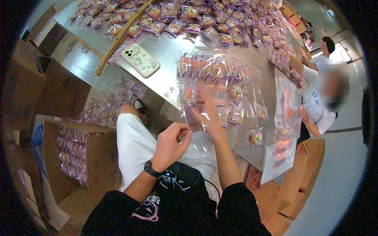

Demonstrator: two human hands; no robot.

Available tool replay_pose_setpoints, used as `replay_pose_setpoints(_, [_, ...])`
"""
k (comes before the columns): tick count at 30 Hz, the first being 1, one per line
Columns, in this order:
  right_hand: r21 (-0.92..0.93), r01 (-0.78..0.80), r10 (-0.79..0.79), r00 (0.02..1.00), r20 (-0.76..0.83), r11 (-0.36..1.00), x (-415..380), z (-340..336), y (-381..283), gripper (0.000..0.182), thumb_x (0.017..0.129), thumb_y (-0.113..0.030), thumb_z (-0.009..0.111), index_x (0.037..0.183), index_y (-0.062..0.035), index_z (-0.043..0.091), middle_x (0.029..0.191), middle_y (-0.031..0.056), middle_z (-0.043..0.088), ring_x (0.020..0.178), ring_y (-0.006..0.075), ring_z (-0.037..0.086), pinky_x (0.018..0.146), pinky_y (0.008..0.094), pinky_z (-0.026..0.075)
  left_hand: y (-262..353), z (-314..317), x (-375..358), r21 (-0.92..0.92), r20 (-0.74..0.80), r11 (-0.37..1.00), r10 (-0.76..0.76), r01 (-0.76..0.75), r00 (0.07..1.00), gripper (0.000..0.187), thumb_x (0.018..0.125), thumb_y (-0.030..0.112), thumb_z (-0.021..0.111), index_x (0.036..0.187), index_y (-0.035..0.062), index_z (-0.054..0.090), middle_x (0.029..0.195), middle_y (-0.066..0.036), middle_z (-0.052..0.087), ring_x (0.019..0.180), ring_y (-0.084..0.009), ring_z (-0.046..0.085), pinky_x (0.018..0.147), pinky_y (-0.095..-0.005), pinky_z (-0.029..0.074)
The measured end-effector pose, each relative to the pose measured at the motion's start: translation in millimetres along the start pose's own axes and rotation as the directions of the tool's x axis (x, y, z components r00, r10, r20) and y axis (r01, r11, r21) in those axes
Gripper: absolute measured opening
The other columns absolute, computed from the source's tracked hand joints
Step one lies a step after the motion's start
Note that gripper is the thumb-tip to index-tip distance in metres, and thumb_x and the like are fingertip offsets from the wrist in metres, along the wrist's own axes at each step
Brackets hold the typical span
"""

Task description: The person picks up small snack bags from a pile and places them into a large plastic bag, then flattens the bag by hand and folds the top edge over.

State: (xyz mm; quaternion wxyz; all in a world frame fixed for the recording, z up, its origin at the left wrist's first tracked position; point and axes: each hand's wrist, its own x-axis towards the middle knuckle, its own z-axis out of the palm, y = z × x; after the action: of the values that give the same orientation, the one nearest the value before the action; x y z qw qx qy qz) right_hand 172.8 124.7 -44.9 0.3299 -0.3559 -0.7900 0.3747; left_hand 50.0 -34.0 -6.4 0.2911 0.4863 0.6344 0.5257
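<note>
Here, nearer the body than the phone (141, 61), curls the left hand (176, 139) nearly closed by the near edge of the clear bag (252, 84), impossible to tell whether pinching it. Extends the right hand (206, 112) to the bagged packets (236, 91), loosely open, too blurred to tell whether holding any. Right of that grip, a lone packet (256, 136), then printed bags (280, 151).

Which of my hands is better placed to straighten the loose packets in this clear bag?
Probably your right hand: it's stretched out right beside the packets in the clear bag. Your left hand sits nearer you, short of them, its fingers curled in.
</note>
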Motion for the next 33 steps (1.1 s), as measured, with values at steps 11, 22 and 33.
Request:
replay_pose_setpoints(11, [-0.021,-0.078,0.076,0.994,-0.082,0.997,9.4,21.6,1.4,0.057,0.084,-0.021,0.08,0.131,-0.0009,0.055,0.121,0.0259,0.069,0.11,0.0397,0.069,0.097,0.0441,0.053,-4.6,-0.8,-3.0,-0.007,0.019,1.0,0.022,-0.022,1.0,0.016,0.089,0.009,0.075,0.101,0.0013,0.069,0.081,-0.01,0.066,0.062,-0.0169,0.06,0.058,-0.0294,0.05])
replay_pose_setpoints(22, [-0.191,-0.157,0.155,0.988,-0.023,0.969,-3.7,12.6,4.5,0.074,0.088,-0.016,0.076,0.151,-0.0029,0.04,0.138,0.0285,0.059,0.125,0.04,0.061,0.106,0.0456,0.048,-4.8,-7.8,-1.2,-0.013,0.058,1.0,-0.008,0.008,0.998,0.018,0.088,0.01,0.076,0.102,0.0014,0.069,0.079,-0.008,0.065,0.063,-0.0164,0.06,0.059,-0.0295,0.05])
replay_pose_setpoints(33, [-0.524,-0.1,0.098,0.995,-0.031,0.846,-21.5,-5.4,-43.0,0.068,0.089,-0.024,0.072,0.147,-0.0007,0.045,0.146,0.0271,0.051,0.138,0.0463,0.045,0.114,0.0523,0.038,-4.6,-10.2,-3.1,-0.019,0.1,0.999,0.052,-0.05,0.994,0.025,0.086,0.011,0.08,0.107,0.0028,0.069,0.079,-0.006,0.064,0.064,-0.0144,0.059,0.059,-0.0291,0.05])
